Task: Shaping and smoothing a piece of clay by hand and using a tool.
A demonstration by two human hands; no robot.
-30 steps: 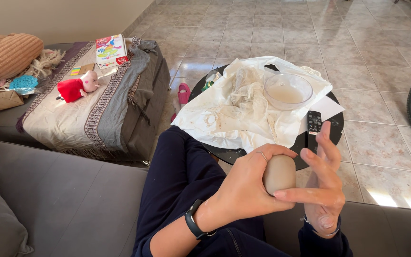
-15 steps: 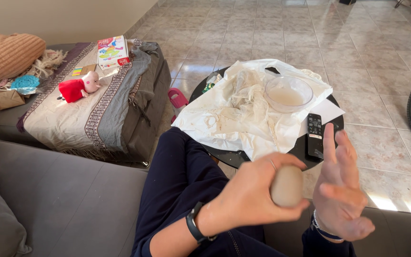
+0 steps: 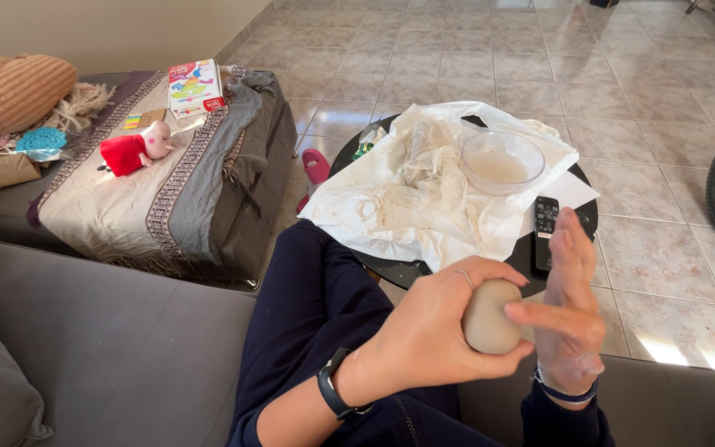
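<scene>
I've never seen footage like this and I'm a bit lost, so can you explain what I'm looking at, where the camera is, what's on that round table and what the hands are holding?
There is no machine here: the camera sits on a person's head and looks down at their own two bare hands. The left hand, with a dark band on its wrist, grips a smooth grey-beige lump of clay. The right hand is open, a finger touching the lump. Beyond the knees stands a round black table carrying a smeared white plastic sheet, a clear glass bowl of cloudy liquid and a black remote control.
</scene>
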